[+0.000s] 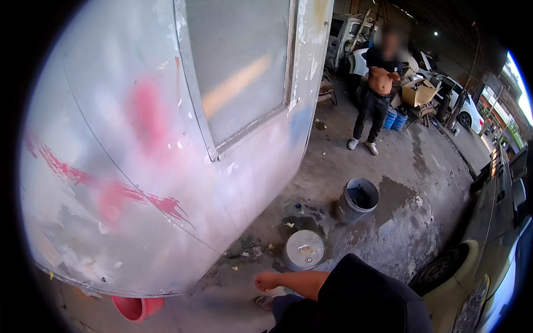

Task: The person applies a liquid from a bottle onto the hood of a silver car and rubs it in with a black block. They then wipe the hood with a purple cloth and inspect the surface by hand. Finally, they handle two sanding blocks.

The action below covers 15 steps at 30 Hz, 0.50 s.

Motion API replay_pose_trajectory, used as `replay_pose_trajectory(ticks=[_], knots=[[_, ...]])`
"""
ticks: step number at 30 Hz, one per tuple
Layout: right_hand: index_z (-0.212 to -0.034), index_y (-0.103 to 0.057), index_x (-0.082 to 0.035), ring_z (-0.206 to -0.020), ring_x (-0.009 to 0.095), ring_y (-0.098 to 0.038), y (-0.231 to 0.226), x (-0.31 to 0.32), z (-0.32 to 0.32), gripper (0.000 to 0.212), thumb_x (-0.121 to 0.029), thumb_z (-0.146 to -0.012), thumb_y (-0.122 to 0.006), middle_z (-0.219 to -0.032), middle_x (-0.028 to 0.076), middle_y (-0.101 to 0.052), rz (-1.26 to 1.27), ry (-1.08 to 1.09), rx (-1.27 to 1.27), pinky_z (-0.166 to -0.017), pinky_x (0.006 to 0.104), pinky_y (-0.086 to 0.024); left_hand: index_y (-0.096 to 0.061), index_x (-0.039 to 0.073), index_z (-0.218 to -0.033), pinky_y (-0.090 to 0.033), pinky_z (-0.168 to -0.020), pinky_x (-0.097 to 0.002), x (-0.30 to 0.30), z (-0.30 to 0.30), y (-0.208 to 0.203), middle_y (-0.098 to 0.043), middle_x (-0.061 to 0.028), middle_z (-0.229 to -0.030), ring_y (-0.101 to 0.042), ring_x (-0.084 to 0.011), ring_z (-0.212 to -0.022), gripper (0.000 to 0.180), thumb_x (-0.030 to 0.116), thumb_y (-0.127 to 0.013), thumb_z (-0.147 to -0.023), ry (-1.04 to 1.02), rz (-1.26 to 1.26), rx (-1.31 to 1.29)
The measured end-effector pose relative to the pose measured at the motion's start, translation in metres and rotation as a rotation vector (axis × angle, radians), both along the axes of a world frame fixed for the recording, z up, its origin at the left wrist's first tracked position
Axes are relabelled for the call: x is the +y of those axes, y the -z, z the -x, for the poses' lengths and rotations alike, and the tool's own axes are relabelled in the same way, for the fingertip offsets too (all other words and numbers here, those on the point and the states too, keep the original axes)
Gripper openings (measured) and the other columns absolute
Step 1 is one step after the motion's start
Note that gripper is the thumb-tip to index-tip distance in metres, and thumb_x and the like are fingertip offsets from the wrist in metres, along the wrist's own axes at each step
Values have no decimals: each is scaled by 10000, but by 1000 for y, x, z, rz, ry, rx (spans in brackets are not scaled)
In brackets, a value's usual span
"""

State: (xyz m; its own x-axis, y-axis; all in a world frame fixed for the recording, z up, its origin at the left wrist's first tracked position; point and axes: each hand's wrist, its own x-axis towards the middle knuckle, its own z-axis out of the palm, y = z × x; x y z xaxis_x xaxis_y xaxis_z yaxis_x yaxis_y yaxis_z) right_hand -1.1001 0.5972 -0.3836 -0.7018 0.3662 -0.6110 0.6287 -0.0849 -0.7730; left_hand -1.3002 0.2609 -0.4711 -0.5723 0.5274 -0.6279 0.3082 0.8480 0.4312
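My right hand (pixel 267 281) hangs low in front of me, its forearm coming leftward out of a black sleeve. The fingers are curled closed; whatever lies in them, if anything, is hidden. My left hand is outside the picture. Just beyond the right hand stands a white lidded pail (pixel 303 250) on the floor. To the left rises a large pale vehicle body panel (pixel 222 194) with patchy white paint, scraped spots and red smears. A grey, dusty-looking window (pixel 239 61) is set in it.
An open grey bucket (pixel 360 198) with dark contents stands farther off. A red bucket (pixel 136 306) sits under the panel's lower edge. A person (pixel 381 83) stands with arms folded near blue pails (pixel 395 120) and a cardboard box (pixel 419 92). A parked vehicle (pixel 488 244) lines the right side.
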Motion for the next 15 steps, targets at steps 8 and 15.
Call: replay_pose_trajectory(ticks=[8,15], knots=[[-832,-624,-33,-606,200,-660,22,21,8,263,-259,-901,-506,-743,87,-670,-106,7,-33,-573,346,-522,-671,135,-751,-478,-545,-471,63,57,-55,-613,-116,-633,-606,-343,-607,154,252,-614,-670,-31,-112,-28],[-684,-630,-55,-555,207,-645,41,-13,-7,320,-226,-899,-466,-654,73,-642,21,-171,-207,-481,340,-499,-672,133,-770,-477,-544,-470,-19,67,-42,-614,-115,-633,-610,-339,-609,161,251,-615,-675,-29,-18,-1]])
